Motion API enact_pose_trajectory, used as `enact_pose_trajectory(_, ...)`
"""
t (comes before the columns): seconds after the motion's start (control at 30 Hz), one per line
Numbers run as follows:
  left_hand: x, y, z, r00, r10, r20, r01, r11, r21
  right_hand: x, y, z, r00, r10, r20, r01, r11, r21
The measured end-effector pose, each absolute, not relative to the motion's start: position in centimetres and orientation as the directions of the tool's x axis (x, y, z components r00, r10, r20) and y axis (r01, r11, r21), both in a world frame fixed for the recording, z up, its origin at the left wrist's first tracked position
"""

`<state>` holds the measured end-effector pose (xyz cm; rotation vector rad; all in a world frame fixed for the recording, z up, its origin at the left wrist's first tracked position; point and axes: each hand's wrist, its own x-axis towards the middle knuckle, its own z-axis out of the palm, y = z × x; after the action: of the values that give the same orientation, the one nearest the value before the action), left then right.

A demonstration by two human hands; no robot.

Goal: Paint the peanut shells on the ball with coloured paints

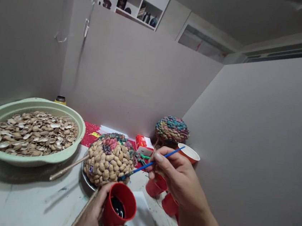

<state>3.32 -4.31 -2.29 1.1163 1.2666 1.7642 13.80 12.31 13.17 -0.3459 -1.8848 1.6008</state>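
My left hand is wrapped round a red cup with dark liquid in it, tilted toward me. Between the thumb and fingers of my right hand is a blue paintbrush, its dark tip pointing down left just above the cup. Behind the cup sits a dome covered in peanut shells, mostly bare tan, with pink, purple and green painted shells near its top. It rests in a metal bowl, and wooden sticks jut out from it. Whether the brush tip touches the shells I cannot tell.
On the left stands a green colander full of empty peanut shells. More red cups are by my right wrist. At the back are a painted shell dome, an orange and white bowl and a red box. Grey partitions enclose the table.
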Motion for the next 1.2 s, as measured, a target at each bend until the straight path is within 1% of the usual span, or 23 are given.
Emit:
enact_pose_trajectory(0.1, 3.3, -4.3, -2.1, -0.395, 0.888, 0.236, -0.037, -0.272, 0.962, 12.6, 11.6, 12.7, -0.652, 0.665, 0.365, -0.299, 0.217, -0.929)
enact_pose_trajectory(0.17, 3.3, -4.3, -1.9, -0.385, 0.891, 0.239, -0.02, -0.267, 0.964, 11.8, 11.3, 12.2, -0.6, 0.685, 0.413, -0.349, 0.24, -0.906)
enact_pose_trajectory(0.27, 3.2, -4.2, -2.0, -0.367, 0.898, 0.241, 0.015, -0.253, 0.967, 11.2, 11.2, 11.3, -0.559, 0.693, 0.455, -0.378, 0.276, -0.884)
enact_pose_trajectory(0.37, 3.1, -4.0, -2.3, -0.348, 0.905, 0.244, 0.059, -0.239, 0.969, 10.8, 11.1, 10.6, -0.541, 0.695, 0.473, -0.379, 0.3, -0.875)
enact_pose_trajectory(0.57, 3.3, -3.9, -2.4, -0.339, 0.908, 0.247, 0.048, -0.246, 0.968, 10.4, 10.3, 10.2, -0.572, 0.671, 0.472, -0.31, 0.356, -0.882)
enact_pose_trajectory(0.8, 3.1, -3.9, -2.8, -0.309, 0.913, 0.265, 0.051, -0.262, 0.964, 10.8, 10.3, 10.7, -0.51, 0.682, 0.524, -0.269, 0.452, -0.85)
enact_pose_trajectory(1.0, 3.4, -3.6, -3.0, -0.325, 0.911, 0.254, -0.006, -0.271, 0.963, 11.5, 10.0, 11.3, -0.463, 0.682, 0.567, -0.258, 0.508, -0.822)
enact_pose_trajectory(1.2, 3.2, -3.8, -2.7, -0.317, 0.911, 0.265, 0.058, -0.26, 0.964, 11.1, 9.4, 10.5, -0.517, 0.622, 0.588, -0.258, 0.542, -0.8)
